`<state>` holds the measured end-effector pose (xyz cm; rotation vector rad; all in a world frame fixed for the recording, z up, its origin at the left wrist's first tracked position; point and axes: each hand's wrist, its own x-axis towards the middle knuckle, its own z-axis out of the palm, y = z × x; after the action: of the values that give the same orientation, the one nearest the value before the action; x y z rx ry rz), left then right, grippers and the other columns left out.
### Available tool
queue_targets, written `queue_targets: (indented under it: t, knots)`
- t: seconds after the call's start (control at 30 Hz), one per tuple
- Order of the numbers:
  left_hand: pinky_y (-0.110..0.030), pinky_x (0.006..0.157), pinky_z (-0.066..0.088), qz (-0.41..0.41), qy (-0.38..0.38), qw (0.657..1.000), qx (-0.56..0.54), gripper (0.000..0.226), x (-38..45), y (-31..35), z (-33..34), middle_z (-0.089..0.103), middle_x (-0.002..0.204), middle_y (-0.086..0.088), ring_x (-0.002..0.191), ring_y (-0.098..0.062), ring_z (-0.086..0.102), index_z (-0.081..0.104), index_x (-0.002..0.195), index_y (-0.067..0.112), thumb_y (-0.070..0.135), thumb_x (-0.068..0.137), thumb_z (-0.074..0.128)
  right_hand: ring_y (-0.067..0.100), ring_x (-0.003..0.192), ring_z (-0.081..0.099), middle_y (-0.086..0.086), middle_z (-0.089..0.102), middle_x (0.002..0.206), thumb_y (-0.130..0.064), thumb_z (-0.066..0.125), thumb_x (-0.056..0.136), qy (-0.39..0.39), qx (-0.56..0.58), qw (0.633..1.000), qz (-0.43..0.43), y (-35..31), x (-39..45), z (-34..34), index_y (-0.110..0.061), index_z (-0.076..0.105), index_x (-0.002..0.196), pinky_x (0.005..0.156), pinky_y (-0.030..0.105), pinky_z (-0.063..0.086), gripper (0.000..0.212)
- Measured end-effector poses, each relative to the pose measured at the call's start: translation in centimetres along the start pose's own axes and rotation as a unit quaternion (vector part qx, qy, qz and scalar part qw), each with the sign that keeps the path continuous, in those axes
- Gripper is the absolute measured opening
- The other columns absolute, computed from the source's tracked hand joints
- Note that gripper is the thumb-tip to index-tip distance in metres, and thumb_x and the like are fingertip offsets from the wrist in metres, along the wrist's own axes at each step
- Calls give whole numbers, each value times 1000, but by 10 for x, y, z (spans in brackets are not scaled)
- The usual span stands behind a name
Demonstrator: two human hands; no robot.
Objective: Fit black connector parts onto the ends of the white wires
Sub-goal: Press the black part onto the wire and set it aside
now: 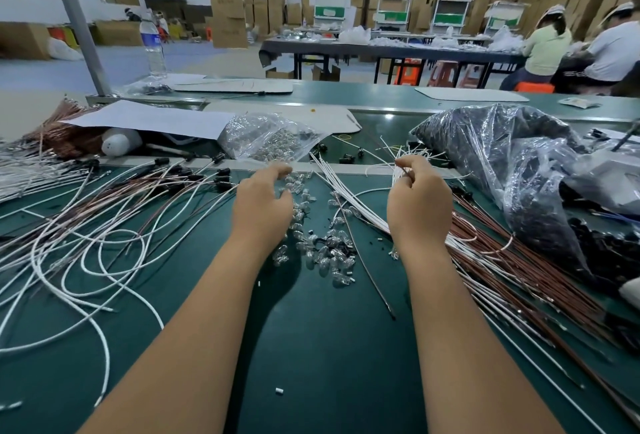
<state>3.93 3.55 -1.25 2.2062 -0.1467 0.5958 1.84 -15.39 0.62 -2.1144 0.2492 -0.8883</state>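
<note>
At the far left, a big loose pile of white wires (79, 236) and brown ones sprawls over the green table (311, 364). Some of these wires already have black connector parts (221, 179) on their ends, and those ends lie near the pale strip (145, 161) that crosses the table, just left of the left hand.

The left hand (261, 206) hangs over a scatter of small clear bulbs (322, 253). Its fingers are loosely curled and apart. I cannot tell if they hold anything. Behind it sits a clear bag (270, 137) with more bulbs, its mouth facing the hand.

Between the two hands, a bunch of white wire ends (332, 177) fans out across the table.

The right hand (419, 205) is lifted a little. Its thumb and fingers pinch a thin bundle of white wires (398, 173), with the wire tips sticking up past the fingertips. Long brown and white wires (512, 281) run away under this wrist toward the right edge.

At the right stands a big crinkly bag of black parts (502, 156), close to the right hand. More black pieces lie spilled beside it.

The only bare green table is near the person, between and under the two forearms.
</note>
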Motion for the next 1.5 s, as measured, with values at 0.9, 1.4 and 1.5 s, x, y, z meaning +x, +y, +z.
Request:
queue_targets:
  t: [0.9,1.4,1.5]
  knots:
    - [-33,82,45,49,-250,943,215,18,150,34,121,62,116,-14,109,-32,55,57,101,5,11,87,48,4,54,48,-12,51,60,-16,35,90,4,73,992,102,-3,11,49,-28,46,86,50,28,32,17]
    - [-31,91,48,31,-17,998,-55,26,128,34,101,69,105,-8,93,-20,62,66,117,9,15,93,60,9,90,52,3,61,102,11,40,89,-23,94,995,37,-1,13,43,-7,63,114,76,5,38,37]
    - [-28,89,53,12,-18,988,-154,25,104,41,72,71,100,-5,88,-16,66,68,116,9,13,92,63,11,92,51,3,59,104,8,40,90,-28,81,996,15,-4,12,40,-8,64,112,71,3,36,37]
